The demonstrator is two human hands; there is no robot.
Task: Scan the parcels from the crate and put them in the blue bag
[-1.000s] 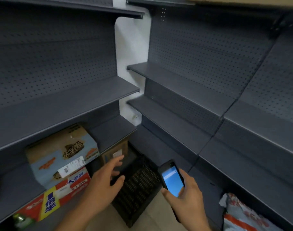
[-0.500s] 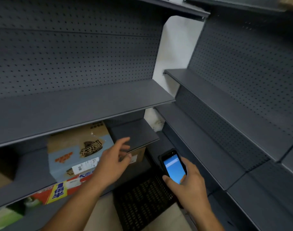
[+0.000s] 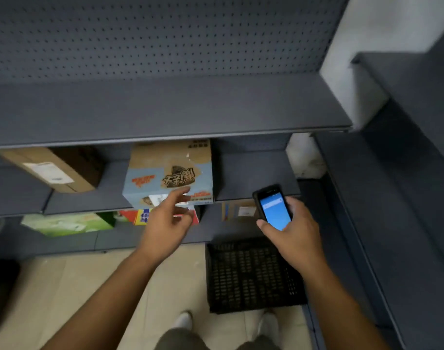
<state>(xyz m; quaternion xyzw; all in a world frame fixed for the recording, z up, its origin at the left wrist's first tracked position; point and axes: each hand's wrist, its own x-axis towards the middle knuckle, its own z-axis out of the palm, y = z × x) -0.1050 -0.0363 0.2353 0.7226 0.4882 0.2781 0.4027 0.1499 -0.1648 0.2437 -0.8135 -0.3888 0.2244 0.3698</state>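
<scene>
Head: black perforated crate (image 3: 251, 276) on pale floor (image 3: 89, 286).

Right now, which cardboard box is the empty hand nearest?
The blue-and-tan printed cardboard box; the left hand reaches toward its label, while the plain brown cardboard box sits farther left.

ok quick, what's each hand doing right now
Left hand: open, holding nothing, fingers out toward the blue box.
Right hand: gripping the phone.
</scene>
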